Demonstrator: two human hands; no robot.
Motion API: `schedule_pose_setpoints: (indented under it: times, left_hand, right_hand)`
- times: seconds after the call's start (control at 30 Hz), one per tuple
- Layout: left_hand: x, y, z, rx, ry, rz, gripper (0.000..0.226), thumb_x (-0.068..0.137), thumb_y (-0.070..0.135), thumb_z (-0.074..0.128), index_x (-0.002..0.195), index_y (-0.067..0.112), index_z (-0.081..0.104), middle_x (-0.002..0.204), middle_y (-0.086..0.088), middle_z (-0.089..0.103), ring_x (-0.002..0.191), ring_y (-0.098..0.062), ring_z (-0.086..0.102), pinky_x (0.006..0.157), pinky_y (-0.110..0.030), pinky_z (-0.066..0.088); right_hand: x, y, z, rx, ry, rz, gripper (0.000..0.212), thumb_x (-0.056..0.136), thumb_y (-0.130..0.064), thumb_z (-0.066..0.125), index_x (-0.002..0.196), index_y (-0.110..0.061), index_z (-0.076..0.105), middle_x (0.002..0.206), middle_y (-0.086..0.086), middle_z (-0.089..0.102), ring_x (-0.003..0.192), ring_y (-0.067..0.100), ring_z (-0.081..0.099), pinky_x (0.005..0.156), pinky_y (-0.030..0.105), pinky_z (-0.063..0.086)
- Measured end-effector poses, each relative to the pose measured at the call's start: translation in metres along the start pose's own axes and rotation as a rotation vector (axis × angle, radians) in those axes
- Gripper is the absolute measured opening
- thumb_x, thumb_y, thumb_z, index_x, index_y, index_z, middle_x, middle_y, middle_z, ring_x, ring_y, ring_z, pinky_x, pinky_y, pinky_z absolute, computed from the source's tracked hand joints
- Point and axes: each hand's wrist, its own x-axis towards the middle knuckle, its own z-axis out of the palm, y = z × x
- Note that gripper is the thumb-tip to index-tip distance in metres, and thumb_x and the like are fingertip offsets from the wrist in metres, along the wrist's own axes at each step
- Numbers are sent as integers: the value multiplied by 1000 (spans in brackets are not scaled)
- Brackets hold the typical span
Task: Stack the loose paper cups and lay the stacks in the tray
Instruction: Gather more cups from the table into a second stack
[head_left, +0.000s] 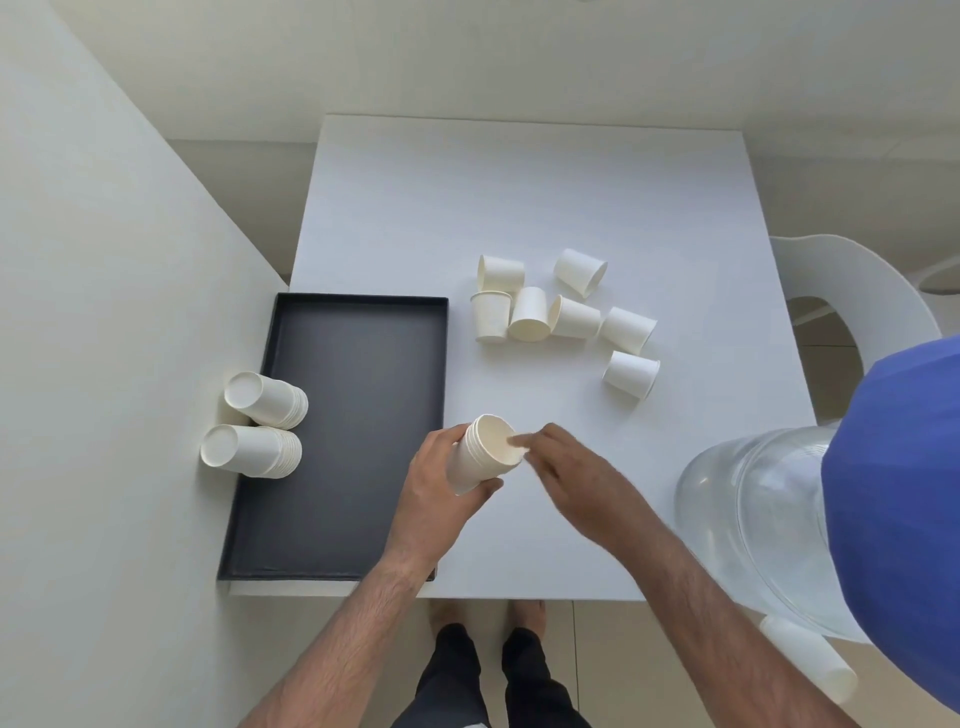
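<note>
My left hand (436, 486) grips a short stack of white paper cups (480, 457), mouth tilted up and to the right, just right of the black tray (358, 415). My right hand (566, 470) is beside it, fingertips touching the stack's rim, holding nothing I can see. Two finished stacks lie on their sides at the tray's left edge, one (267, 399) behind the other (254, 451). Several loose cups (561, 312) lie scattered on the white table (519, 197) beyond my hands, most on their sides.
A clear water jug (753, 525) with a blue cap (898, 509) stands at the table's right front corner. A white chair (857, 291) is to the right. A wall runs along the left. A cup stack (808, 657) lies by the jug.
</note>
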Motion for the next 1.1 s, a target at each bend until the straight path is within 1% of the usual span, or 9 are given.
schedule_pose_setpoints:
  times: [0.1, 0.2, 0.3, 0.47, 0.63, 0.77, 0.93, 1.03, 1.1]
  left_hand:
    - [-2, 0, 0, -33, -6, -30, 77, 82, 41, 93, 126, 75, 41, 136, 40, 49, 129, 17, 45, 93, -19, 49]
    - [-2, -1, 2, -51, -20, -46, 75, 82, 40, 93, 126, 75, 42, 137, 40, 49, 129, 18, 45, 93, -19, 48]
    - [0, -1, 3, -70, -38, -60, 74, 83, 39, 93, 127, 73, 44, 139, 37, 50, 128, 18, 45, 95, -21, 48]
    - [8, 1, 4, -57, -47, -58, 76, 84, 37, 92, 127, 74, 42, 137, 41, 49, 128, 19, 45, 95, -16, 44]
    - [16, 6, 4, -76, -38, -46, 73, 84, 33, 92, 128, 69, 47, 138, 37, 53, 129, 14, 49, 97, -17, 45]
    - [21, 6, 5, -74, -26, -36, 73, 84, 32, 93, 127, 69, 48, 138, 36, 53, 129, 15, 48, 96, -14, 43]
    - [25, 5, 8, -60, -28, -33, 77, 83, 32, 93, 124, 75, 44, 136, 41, 51, 128, 17, 47, 95, -17, 45]
    - [26, 4, 11, -72, -35, -45, 73, 82, 33, 94, 128, 68, 49, 136, 36, 53, 127, 12, 50, 95, -20, 47]
    - [26, 3, 13, -80, -35, -52, 70, 81, 34, 94, 131, 60, 52, 136, 34, 54, 127, 6, 52, 96, -23, 49]
  right_hand:
    - [7, 30, -2, 282, 242, 197, 19, 107, -20, 54, 122, -27, 63, 113, -15, 57, 92, 6, 60, 81, 14, 45]
    - [26, 70, -7, 482, 442, 511, 19, 104, -17, 60, 122, -14, 60, 111, 2, 63, 88, 16, 64, 78, 32, 50]
    - [45, 107, -18, 669, 616, 788, 35, 101, -25, 63, 131, -8, 55, 100, 1, 61, 76, 18, 64, 71, 36, 49]
    - [72, 151, -31, 689, 643, 1022, 50, 97, -37, 67, 137, -10, 53, 117, 7, 59, 98, 25, 57, 89, 46, 54]
    - [91, 169, -32, 641, 587, 1003, 33, 101, -28, 62, 122, -3, 65, 103, 8, 60, 90, 25, 54, 75, 35, 43]
    - [89, 152, -31, 591, 589, 939, 15, 103, -21, 57, 103, -7, 63, 94, 8, 58, 85, 24, 52, 60, 29, 38]
    - [61, 96, -37, 563, 575, 740, 14, 105, -24, 54, 106, -13, 61, 102, 9, 64, 83, 22, 61, 77, 37, 47]
    - [36, 55, -36, 547, 498, 554, 9, 107, -24, 54, 108, -19, 61, 105, 6, 65, 75, 2, 63, 75, 35, 50]
    - [19, 31, -32, 486, 437, 420, 6, 107, -25, 56, 107, -22, 62, 106, -4, 64, 85, 3, 66, 73, 31, 53]
